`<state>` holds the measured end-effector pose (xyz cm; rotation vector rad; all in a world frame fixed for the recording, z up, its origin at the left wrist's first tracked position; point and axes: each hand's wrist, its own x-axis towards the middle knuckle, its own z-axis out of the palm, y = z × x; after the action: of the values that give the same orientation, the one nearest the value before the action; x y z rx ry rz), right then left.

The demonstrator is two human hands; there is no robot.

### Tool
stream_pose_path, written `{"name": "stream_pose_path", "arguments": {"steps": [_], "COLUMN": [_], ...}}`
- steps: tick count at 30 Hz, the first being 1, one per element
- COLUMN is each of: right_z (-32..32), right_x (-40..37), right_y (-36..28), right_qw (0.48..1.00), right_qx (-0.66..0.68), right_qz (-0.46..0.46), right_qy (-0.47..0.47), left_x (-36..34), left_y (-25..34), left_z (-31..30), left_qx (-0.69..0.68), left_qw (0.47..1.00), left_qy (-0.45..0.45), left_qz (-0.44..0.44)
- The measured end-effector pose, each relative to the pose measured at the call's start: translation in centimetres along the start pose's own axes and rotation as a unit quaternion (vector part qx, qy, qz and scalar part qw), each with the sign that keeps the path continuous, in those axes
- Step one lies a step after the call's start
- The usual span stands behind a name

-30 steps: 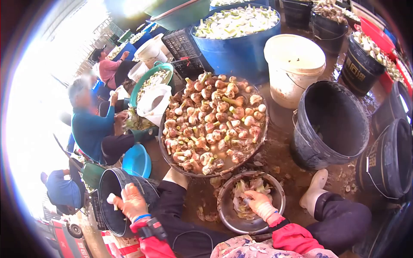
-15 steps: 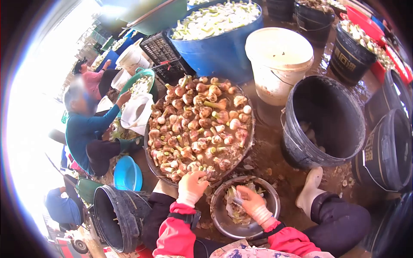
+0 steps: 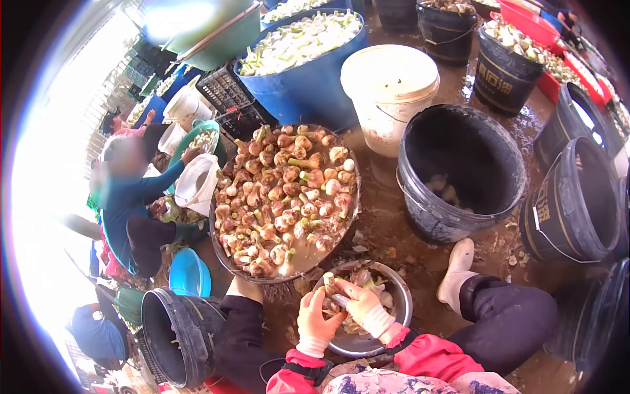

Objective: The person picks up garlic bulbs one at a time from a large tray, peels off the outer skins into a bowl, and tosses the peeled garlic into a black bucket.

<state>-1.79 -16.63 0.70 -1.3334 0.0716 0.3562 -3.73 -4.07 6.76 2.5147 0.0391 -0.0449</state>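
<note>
"What is this person wearing on the arms?"

"Bright pinkish-red sleeves (image 3: 438,362) are covering both, and a black band (image 3: 401,342) is circling each near the wrist."

"And the rest?"

"A pale pink garment (image 3: 377,383) with a blue-purple floral print is covering the front. Dark trousers (image 3: 510,322) are covering the legs, and a beige boot (image 3: 453,279) is showing on the right foot."

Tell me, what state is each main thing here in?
Brown garlic bulb: gripped by left hand
Small grey tool: gripped by right hand
Round silver metal bowl: partly filled with peelings
Wide round dark tub: full of muddy bulbs
Round blue plastic tub: heaped with pale garlic
Round white plastic bucket: contents unclear
Black plastic bucket beside it: some lumps inside
</note>
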Motion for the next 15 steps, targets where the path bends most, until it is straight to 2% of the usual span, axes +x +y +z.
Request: {"name": "stream_pose_path", "arguments": {"steps": [1, 3, 5, 7, 8, 9, 11, 12, 13, 15], "right_z": [0.0, 0.2, 0.7, 0.9, 0.7, 0.5, -0.5, -1.2, -1.2, -0.6], "right_x": [-0.2, -0.7, -0.7, -0.8, -0.7, -0.5, -0.1, 0.2, 0.2, 0.3], "right_y": [-0.7, -1.7, -0.5, 0.6, 0.7, 1.0, 1.1, 1.0, 0.8, 0.7], "right_qw": [1.000, 0.992, 0.986, 0.983, 0.983, 0.983, 0.993, 0.999, 0.998, 0.997], "right_qx": [0.001, -0.125, -0.159, -0.151, -0.126, -0.126, -0.097, -0.021, -0.044, -0.063], "right_qz": [-0.003, -0.019, -0.019, 0.031, 0.100, 0.100, 0.058, 0.042, 0.028, -0.010], "right_qy": [0.002, 0.029, 0.052, 0.095, 0.088, 0.087, 0.025, -0.019, -0.020, -0.046], "left_x": [-0.1, -0.7, -1.0, -1.3, -1.5, -1.4, -0.8, -0.9, -0.9, -0.8], "left_y": [0.2, 0.5, 1.0, 1.6, 1.7, 1.5, 0.5, -0.2, -0.8, -1.0], "left_z": [0.2, 0.8, 1.5, 1.8, 1.9, 1.8, 1.5, 1.0, 0.8, 0.4], "left_qx": [0.000, 0.113, 0.130, 0.203, 0.210, 0.211, 0.105, 0.008, -0.043, 0.007], "left_qw": [1.000, 0.992, 0.989, 0.975, 0.970, 0.970, 0.993, 0.999, 0.999, 0.999], "left_qy": [0.000, 0.030, 0.053, 0.046, 0.058, 0.058, 0.004, 0.017, 0.009, 0.014], "left_qz": [0.004, 0.035, 0.043, 0.073, 0.106, 0.106, 0.060, 0.039, 0.005, 0.031]}}
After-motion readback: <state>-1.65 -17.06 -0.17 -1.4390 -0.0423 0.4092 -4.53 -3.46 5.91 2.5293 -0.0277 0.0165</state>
